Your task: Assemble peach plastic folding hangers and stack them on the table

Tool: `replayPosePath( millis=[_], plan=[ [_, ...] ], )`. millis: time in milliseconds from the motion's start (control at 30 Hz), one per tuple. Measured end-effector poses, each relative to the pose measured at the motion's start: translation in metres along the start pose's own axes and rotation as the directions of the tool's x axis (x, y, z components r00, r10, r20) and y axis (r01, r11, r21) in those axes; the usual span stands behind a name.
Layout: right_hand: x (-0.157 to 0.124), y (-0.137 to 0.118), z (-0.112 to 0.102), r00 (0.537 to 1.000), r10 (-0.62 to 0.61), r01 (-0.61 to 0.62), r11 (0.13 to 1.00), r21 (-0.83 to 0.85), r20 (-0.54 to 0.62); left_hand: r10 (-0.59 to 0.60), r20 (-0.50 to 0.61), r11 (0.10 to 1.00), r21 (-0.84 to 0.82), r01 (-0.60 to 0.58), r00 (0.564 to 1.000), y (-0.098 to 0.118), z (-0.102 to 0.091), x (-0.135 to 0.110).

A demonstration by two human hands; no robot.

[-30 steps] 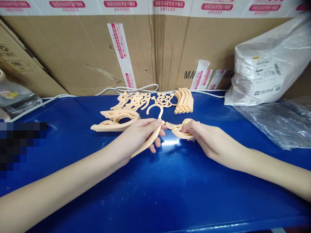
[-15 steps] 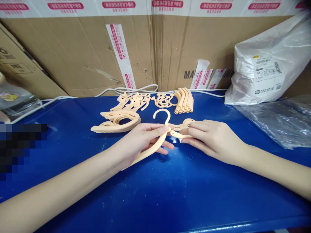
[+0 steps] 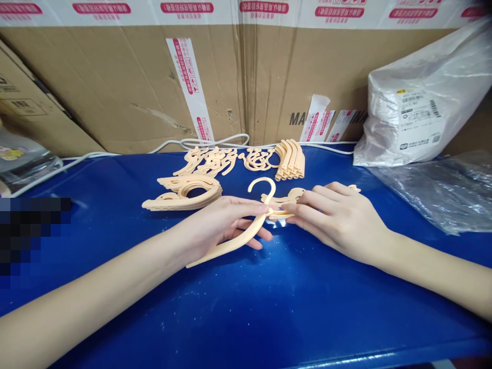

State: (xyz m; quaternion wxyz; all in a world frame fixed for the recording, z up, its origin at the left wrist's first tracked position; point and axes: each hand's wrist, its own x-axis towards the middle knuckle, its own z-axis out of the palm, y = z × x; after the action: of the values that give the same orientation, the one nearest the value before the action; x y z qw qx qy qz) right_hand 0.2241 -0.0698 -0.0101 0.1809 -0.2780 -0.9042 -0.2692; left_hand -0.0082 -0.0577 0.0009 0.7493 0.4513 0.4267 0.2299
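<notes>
Our left hand (image 3: 221,223) is closed around the hooked hanger piece (image 3: 219,250), thumb on top and fingers curled beneath. Our right hand (image 3: 340,220) pinches the second hanger piece (image 3: 288,196) between thumb and extended fingers. The two hands sit close together, fingertips just apart, with the two pieces meeting between them.

The hooked piece is pale peach plastic. Its open hook stands at 12 o'clock from the left thumb and its long, slightly bowed arm trails off to 7 o'clock, low over the blue bench (image 3: 269,307). The second piece is the same colour and lies nearly flat, one tip showing past the right knuckles at 2 o'clock.

From 5 to 7 o'clock the bench is bare right down to its front edge, the widest free room we have. At 10 o'clock a stack of curved pieces (image 3: 182,195) lies near the left hand. At 12 o'clock there are loose hooks (image 3: 215,160) and a tight row of arms (image 3: 291,160), then a white cable (image 3: 215,141) along the back edge where cardboard boxes (image 3: 134,87) wall it in. At 2 o'clock a white bag (image 3: 415,113), and at 3 o'clock clear plastic film (image 3: 442,189), crowd the right side.
</notes>
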Motion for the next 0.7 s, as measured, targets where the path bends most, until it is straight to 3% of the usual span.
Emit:
replayPosePath(
  millis=[267,700],
  plan=[
    [0.0042,-0.0076,-0.0015,1.000,-0.018,0.019,1.000,0.007,-0.013,0.078,-0.056,0.997,-0.021,-0.080,0.995,-0.0058,-0.0010,-0.0022],
    [-0.0020,-0.0010,-0.0009,1.000,-0.006,0.007,0.992,0.130,-0.008,0.061,-0.052,0.998,0.009,-0.060,0.997,-0.0080,-0.0006,-0.0018]
  ],
)
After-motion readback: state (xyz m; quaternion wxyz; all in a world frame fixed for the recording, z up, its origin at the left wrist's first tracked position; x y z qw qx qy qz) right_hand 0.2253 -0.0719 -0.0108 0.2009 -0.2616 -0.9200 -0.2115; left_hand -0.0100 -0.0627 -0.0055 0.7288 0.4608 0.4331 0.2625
